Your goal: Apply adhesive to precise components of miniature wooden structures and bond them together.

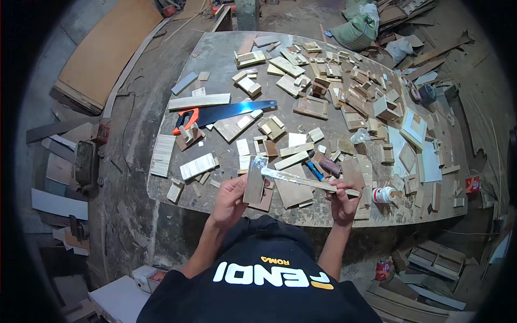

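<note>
My left hand point(230, 199) is closed on a small wooden board point(253, 187), held upright over the near edge of the table. A long, thin wooden stick point(309, 183) is gripped at its right end by my right hand point(344, 205). White, glue-like paste coats the stick's left part, and its tip meets the top of the board, where a whitish smear shows. To the right of my right hand stands a white jar point(383, 195) with a red-marked label. Just beyond the stick lie a blue-handled tool point(314, 170) and a brownish-purple roll point(330, 166).
Wood offcuts and small joined wooden pieces point(272, 127) cover much of the table point(161, 189). A handsaw point(229, 111) with an orange-and-black handle lies at the left. At the far right are a clear cup point(359, 135) and white sheets point(431, 162). Scrap boards lie around the floor.
</note>
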Available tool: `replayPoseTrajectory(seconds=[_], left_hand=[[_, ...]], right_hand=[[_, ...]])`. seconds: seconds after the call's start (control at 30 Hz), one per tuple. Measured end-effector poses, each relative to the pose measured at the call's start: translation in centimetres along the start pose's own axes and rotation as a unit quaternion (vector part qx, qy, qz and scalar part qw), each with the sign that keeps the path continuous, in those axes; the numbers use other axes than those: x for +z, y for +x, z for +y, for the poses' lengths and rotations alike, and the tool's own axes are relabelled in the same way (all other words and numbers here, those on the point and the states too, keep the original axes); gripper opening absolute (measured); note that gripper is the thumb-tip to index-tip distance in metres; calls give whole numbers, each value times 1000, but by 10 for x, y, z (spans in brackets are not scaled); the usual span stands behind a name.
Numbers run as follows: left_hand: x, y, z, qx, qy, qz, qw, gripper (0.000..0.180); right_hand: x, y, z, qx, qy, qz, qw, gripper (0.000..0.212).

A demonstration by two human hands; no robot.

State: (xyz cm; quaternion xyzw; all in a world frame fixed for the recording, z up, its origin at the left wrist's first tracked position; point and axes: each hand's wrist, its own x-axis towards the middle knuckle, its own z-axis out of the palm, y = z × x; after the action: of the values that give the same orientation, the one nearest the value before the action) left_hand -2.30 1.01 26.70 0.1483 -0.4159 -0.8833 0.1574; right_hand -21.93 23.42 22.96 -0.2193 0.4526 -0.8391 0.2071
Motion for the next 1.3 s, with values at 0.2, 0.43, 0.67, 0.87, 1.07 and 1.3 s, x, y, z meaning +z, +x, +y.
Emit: replayPoseTrajectory(seconds=[0.2,0.43,0.67,0.87,1.07,1.3], left_hand=[[15,13,-41,-22,3,-57,998,42],[43,32,-70,-45,-10,44,998,40],[47,52,-76,-54,27,65,996,38],[37,77,-84,-78,43,81,993,38],[31,98,-77,-66,68,96,991,41],[13,107,-71,-65,83,93,990,45]], right_hand=[[-37,5,-13,14,39,30,999,14],[-128,5,-37,16,0,112,994,19],[-176,69,-92,-95,-367,248,891,19],[-190,143,-79,-65,-552,194,808,11],[-203,197,-40,-81,-654,88,747,12],[-223,212,3,-40,-669,47,741,12]])
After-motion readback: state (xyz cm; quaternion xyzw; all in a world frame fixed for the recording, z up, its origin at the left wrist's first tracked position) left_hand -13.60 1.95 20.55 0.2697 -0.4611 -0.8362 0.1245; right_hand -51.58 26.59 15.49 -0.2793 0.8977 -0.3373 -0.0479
